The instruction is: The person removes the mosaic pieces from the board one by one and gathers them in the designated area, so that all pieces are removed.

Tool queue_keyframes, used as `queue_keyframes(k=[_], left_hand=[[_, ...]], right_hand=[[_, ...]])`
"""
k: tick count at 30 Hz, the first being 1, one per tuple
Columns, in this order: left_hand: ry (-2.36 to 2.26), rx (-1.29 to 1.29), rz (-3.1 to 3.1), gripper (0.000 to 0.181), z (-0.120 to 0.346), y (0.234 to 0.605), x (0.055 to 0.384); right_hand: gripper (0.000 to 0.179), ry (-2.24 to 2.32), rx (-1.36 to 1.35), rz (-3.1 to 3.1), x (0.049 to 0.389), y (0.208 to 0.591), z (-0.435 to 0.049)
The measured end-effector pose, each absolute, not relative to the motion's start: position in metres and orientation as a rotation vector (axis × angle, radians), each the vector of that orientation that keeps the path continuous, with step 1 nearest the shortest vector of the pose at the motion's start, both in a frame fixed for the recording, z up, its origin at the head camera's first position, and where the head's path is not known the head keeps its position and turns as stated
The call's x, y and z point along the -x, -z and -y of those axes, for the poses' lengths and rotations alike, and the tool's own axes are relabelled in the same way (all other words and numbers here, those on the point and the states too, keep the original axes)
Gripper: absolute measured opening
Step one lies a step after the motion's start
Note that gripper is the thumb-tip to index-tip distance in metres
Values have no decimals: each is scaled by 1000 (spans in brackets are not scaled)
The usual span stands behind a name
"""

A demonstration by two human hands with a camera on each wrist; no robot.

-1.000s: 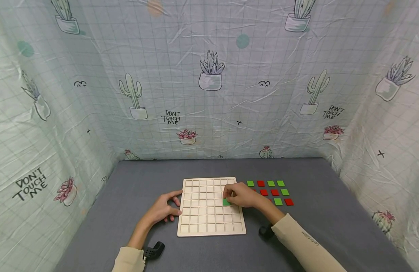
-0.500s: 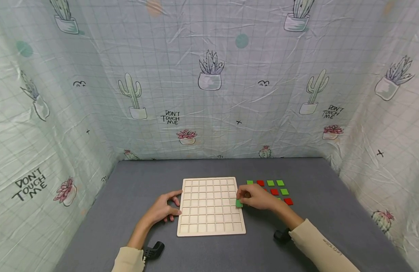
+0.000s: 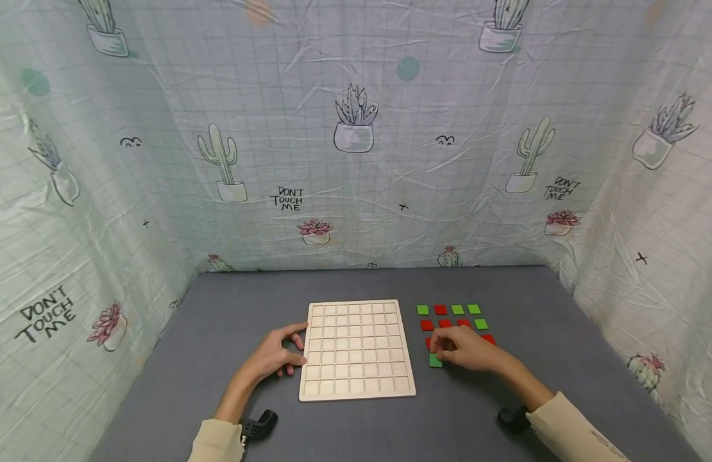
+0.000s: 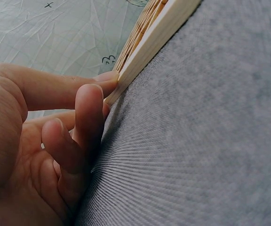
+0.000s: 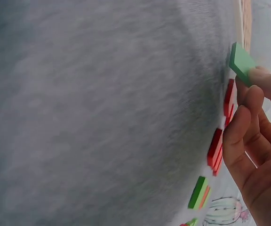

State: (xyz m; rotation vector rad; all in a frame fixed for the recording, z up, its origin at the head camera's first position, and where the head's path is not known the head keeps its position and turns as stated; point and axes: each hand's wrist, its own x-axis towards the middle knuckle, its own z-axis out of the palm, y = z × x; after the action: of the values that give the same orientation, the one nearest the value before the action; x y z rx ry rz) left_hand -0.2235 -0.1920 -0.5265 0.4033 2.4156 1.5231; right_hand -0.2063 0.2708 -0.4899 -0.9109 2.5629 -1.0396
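Observation:
A light wooden board with a grid of shallow square cells lies on the table. At its left edge is my left hand, thumb and index finger spread apart, their tips touching the side of the board; the left wrist view shows fingertips against the board's edge. My right hand pinches a green square tile between thumb and fingers, to the right of the board. Beneath and behind that hand are rows of red and green tiles, some hidden by it.
Several loose tiles, such as a green tile and a red tile, lie in rows right of the board. A grey cloth covers the table, and a cactus-print curtain surrounds its back and sides.
My right hand has carried the green tile from over the board's right side rightward and toward me, off the board. The left hand stays at the board's edge.

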Motion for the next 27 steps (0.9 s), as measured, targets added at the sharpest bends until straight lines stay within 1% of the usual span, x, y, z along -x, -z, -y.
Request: queue_keyframes(k=[9,16,27], left_hand=[[-1521,-387,-2401,82,190,526,226],[-1512,-389,-2394,82,190,527,224],[-1523,-391,-2383,82,192,527,224]], right_hand=[[10,1036,960,-2564,203,494,-279],[12,959,870,-2633,202,496,-279],[12,935,924,-2683,199,495,-278]])
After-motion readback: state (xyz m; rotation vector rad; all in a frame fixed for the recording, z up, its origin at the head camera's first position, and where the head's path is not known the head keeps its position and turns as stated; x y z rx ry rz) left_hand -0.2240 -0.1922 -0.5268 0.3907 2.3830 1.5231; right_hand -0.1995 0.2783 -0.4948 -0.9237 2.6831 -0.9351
